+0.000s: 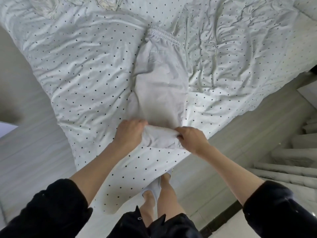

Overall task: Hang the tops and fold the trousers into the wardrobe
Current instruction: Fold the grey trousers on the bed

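Pale grey elastic-waisted cotton trousers (pixel 161 79) lie on the dotted white duvet (pixel 77 69); left hand (pixel 130 133) and right hand (pixel 193 140) pinch their folded near end between curled fingers.

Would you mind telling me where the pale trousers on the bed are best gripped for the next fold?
Probably at the rolled leg end of the trousers, by its two corners, coming from the near bed edge. The left hand and right hand already pinch there, and the elastic waistband lies flat at the far end.
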`<move>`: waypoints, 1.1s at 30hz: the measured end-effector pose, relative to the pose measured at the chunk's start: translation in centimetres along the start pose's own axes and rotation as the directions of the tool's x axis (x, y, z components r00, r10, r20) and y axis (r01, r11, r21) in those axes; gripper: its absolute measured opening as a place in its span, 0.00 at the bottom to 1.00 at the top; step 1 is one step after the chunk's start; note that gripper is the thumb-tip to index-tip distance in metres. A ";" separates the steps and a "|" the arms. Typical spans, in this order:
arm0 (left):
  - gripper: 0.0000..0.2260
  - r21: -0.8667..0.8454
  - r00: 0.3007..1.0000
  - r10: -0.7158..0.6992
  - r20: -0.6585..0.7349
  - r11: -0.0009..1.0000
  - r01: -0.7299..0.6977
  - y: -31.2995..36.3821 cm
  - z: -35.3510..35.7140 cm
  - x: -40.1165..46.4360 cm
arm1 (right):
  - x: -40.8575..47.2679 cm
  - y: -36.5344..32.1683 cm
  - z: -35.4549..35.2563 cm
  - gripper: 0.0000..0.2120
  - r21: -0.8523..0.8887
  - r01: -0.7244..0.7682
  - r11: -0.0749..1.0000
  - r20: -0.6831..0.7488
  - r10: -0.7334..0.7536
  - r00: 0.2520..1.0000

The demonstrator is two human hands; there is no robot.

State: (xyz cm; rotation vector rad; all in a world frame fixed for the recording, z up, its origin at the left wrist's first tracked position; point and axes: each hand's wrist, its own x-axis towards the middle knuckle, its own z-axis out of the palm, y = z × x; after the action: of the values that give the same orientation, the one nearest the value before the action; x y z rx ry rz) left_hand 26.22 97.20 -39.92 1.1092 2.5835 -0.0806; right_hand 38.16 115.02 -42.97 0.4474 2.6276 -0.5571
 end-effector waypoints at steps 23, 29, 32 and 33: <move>0.34 0.239 0.986 0.165 0.010 0.957 -0.163 -0.3 10.8 3.4 | 4.6 0.7 11.0 0.50 -0.243 -0.036 0.969 -0.152 -0.001 0.988; 0.22 0.240 0.969 0.219 -0.115 0.953 -0.187 -0.2 10.1 3.8 | 6.0 1.1 10.6 0.35 -0.305 0.001 0.952 -0.230 -0.075 0.970; 0.29 0.177 0.989 0.146 0.001 0.974 -0.144 0.5 8.9 3.6 | 5.5 1.4 10.1 0.34 -0.235 0.060 0.970 -0.235 -0.117 0.965; 0.32 0.159 0.990 0.126 0.057 0.978 -0.134 0.7 8.3 3.4 | 5.2 1.4 9.6 0.35 -0.210 0.081 0.974 -0.210 -0.125 0.970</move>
State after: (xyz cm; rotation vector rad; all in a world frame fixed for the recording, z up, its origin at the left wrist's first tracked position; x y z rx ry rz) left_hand 26.82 98.60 -48.79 1.3145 2.4921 -0.2871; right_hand 37.37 113.10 -53.75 0.3269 2.8986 -0.2819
